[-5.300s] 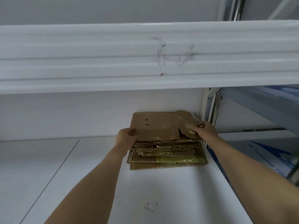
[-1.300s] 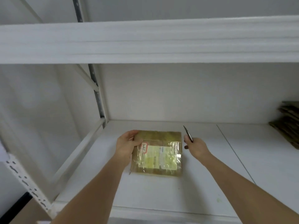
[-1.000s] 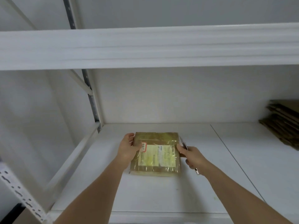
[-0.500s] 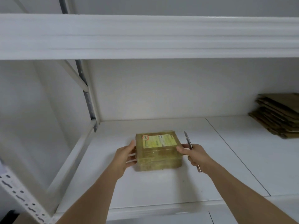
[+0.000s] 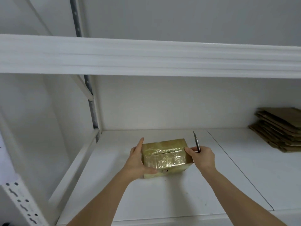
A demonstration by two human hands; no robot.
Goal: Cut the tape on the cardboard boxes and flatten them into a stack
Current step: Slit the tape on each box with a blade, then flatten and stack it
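White shelf board [image 5: 162,198], under an upper shelf [image 5: 146,56]. Taped cardboard box [image 5: 164,155] rests mid-board, seam uppermost. My left hand [image 5: 138,162] presses its 9 o'clock side, fingers straight, thumb along the near edge. My right hand [image 5: 202,157] touches the 3 o'clock corner while gripping a cutter [image 5: 196,141], blade pointing to 12. Flattened stack [image 5: 280,128] lies well apart at 2 o'clock; bare board between.

Taped box [image 5: 164,156] between both hands
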